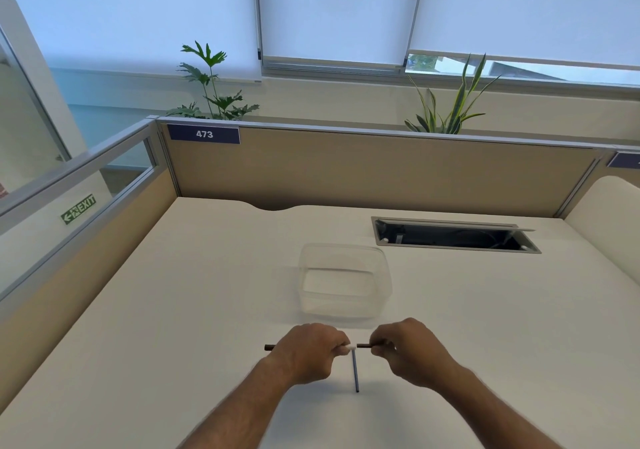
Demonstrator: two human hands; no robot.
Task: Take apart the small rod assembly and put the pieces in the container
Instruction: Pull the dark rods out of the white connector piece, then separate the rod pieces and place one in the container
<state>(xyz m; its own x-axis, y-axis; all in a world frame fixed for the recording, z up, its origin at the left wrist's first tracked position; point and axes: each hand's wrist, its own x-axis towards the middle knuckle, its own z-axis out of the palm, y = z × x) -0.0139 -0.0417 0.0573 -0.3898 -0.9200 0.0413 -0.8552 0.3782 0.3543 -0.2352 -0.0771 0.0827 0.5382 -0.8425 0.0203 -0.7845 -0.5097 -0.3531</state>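
Just before the clear container point(344, 280), left hand point(308, 350) and right hand point(408, 348) each gripping rod assembly point(355, 362).

Container point(344, 280) just beyond, open desk point(173, 310) beside.

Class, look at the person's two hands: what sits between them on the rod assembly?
In the head view, a small white connector sits between the left hand and right hand, with a blue rod hanging from it.
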